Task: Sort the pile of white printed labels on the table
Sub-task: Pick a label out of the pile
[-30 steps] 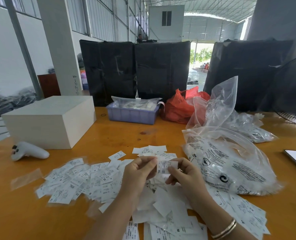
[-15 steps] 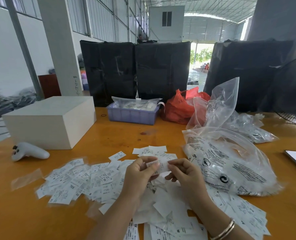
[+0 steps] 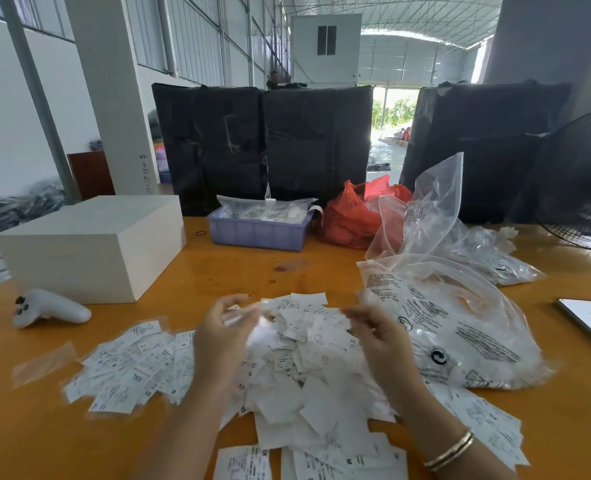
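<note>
Your hands have drawn apart since half a second ago, when both pinched one label between them. From the head camera, your left hand (image 3: 223,336) now seems to pinch a small white label, though blur hides its fingertips; your right hand (image 3: 378,336) hovers with fingers loosely curled, holding nothing I can make out. The pile of white printed paper labels (image 3: 287,382) sprawls beneath both on the near orange wooden table (image 3: 27,434). You look mid-sort: next, lay that label with its size group at left.

left hand (image 3: 223,336): pinches blurred label (image 3: 243,311) | right hand (image 3: 382,337): fingers curled, grip unclear | labels (image 3: 307,368): piled on counter (image 3: 44,427)
</note>
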Motion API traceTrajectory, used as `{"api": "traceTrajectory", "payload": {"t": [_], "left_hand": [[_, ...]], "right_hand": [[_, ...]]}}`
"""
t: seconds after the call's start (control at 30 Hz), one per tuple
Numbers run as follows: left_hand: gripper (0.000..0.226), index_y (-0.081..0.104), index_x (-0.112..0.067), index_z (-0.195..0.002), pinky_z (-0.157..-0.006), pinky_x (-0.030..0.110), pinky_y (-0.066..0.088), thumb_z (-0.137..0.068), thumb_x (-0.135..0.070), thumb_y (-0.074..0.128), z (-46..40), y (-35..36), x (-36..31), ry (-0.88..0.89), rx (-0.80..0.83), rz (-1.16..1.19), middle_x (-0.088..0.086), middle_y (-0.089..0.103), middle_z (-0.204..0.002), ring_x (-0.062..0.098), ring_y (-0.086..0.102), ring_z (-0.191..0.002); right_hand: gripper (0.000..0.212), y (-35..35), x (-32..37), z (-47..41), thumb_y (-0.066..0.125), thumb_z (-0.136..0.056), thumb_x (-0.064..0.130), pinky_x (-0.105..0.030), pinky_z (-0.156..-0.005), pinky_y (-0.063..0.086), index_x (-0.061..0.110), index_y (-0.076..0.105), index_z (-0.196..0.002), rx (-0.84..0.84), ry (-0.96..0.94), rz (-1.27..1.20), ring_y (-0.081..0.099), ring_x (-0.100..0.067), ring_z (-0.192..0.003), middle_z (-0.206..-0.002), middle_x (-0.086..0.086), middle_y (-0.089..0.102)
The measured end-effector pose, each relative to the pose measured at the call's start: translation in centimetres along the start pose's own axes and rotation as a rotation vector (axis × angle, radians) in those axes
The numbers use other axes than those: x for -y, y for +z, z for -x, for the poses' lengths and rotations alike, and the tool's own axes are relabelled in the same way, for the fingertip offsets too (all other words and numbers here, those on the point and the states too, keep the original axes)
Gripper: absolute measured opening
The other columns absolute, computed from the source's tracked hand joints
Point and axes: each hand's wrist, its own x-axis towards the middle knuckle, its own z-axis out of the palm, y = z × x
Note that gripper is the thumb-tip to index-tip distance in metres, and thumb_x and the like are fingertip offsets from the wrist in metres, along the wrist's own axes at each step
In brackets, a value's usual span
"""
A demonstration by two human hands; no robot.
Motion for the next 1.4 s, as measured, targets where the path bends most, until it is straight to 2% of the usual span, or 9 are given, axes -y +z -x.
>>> {"api": "traceTrajectory", "payload": {"t": [0.1,0.23,0.3,0.43,0.57,0.73,0.87,1.17,1.4], "left_hand": [[0.034,0.055,-0.032,-0.107,-0.068,0.031,0.049,-0.081,-0.026,0.075,-2.0,-2.4,1.2,-0.062,-0.141,-0.082,-0.008,0.05,-0.106,0.015,0.051,-0.093],[0.05,0.05,-0.018,-0.126,-0.079,0.041,0.05,-0.082,-0.017,0.073,-2.8,-3.7,3.0,-0.133,-0.086,-0.339,0.003,0.06,-0.107,0.024,0.058,-0.091],[0.053,0.049,-0.02,-0.129,-0.086,0.044,0.046,-0.081,-0.019,0.071,-2.7,-3.9,3.3,-0.114,-0.076,-0.599,0.005,0.059,-0.112,0.026,0.057,-0.1],[0.047,0.052,-0.032,-0.129,-0.1,0.045,0.037,-0.085,-0.029,0.068,-2.1,-3.6,2.4,0.038,-0.159,-1.016,0.003,0.045,-0.138,0.027,0.039,-0.126],[0.026,0.063,-0.029,-0.114,-0.097,0.035,0.033,-0.089,-0.024,0.061,-0.8,-1.3,1.6,0.428,-0.102,-0.867,-0.005,0.056,-0.127,0.019,0.044,-0.121],[0.019,0.068,-0.028,-0.106,-0.091,0.018,0.031,-0.094,-0.024,0.054,1.0,1.2,1.4,0.736,0.245,-0.661,-0.016,0.062,-0.109,0.003,0.047,-0.109],[0.021,0.066,-0.031,-0.111,-0.091,0.004,0.024,-0.095,-0.028,0.051,2.4,2.8,2.1,0.795,0.433,-0.58,-0.021,0.058,-0.111,-0.007,0.037,-0.107],[0.019,0.068,-0.031,-0.107,-0.091,0.009,0.026,-0.093,-0.029,0.055,2.7,3.6,2.6,0.757,0.507,-0.552,-0.022,0.058,-0.109,-0.006,0.039,-0.108],[0.018,0.069,-0.031,-0.105,-0.095,0.015,0.032,-0.092,-0.026,0.058,2.7,3.6,2.6,0.734,0.513,-0.547,-0.024,0.056,-0.106,-0.006,0.04,-0.109]], "right_hand": [[0.025,-2.4,0.0,-2.0,0.057,-0.089,0.002,-0.009,-0.065,0.047,0.025,0.064,-0.09,-0.221,-0.138,0.245,0.057,0.001,-0.073,-0.091,0.007,0.063],[0.022,-5.6,-0.6,-3.5,0.054,-0.087,-0.006,-0.03,-0.075,0.05,0.009,0.069,-0.093,-0.44,-0.26,0.509,0.056,-0.021,-0.085,-0.094,-0.005,0.064],[0.025,-7.0,-0.8,-4.0,0.05,-0.088,-0.005,-0.034,-0.088,0.042,0.007,0.07,-0.097,-0.533,-0.249,0.58,0.048,-0.017,-0.093,-0.098,-0.008,0.066],[0.033,-9.2,-2.4,-4.7,0.044,-0.093,0.004,-0.046,-0.098,0.041,0.013,0.063,-0.118,-0.336,0.09,0.808,0.054,-0.029,-0.11,-0.126,-0.009,0.061],[0.026,-8.6,-3.5,-4.3,0.038,-0.095,0.014,-0.036,-0.082,0.04,0.013,0.06,-0.109,-0.052,0.286,1.143,0.055,-0.03,-0.103,-0.113,-0.011,0.064],[0.021,-8.4,-4.1,-4.5,0.052,-0.092,0.019,-0.037,-0.081,0.041,0.014,0.066,-0.107,-0.152,0.228,1.109,0.055,-0.028,-0.097,-0.103,-0.007,0.063],[0.007,-8.5,-4.5,-4.3,0.06,-0.088,0.021,-0.038,-0.082,0.037,0.017,0.065,-0.091,-0.256,0.178,1.005,0.055,-0.026,-0.093,-0.099,-0.005,0.063],[0.009,-8.2,-4.2,-3.8,0.062,-0.088,0.019,-0.037,-0.084,0.026,0.014,0.068,-0.09,-0.41,-0.094,0.934,0.053,-0.032,-0.103,-0.104,-0.008,0.065],[0.006,-7.4,-2.6,-3.1,0.062,-0.087,0.004,-0.032,-0.085,0.037,0.009,0.059,-0.088,-0.372,-0.373,0.695,0.061,-0.017,-0.066,-0.075,0.001,0.064]]}}
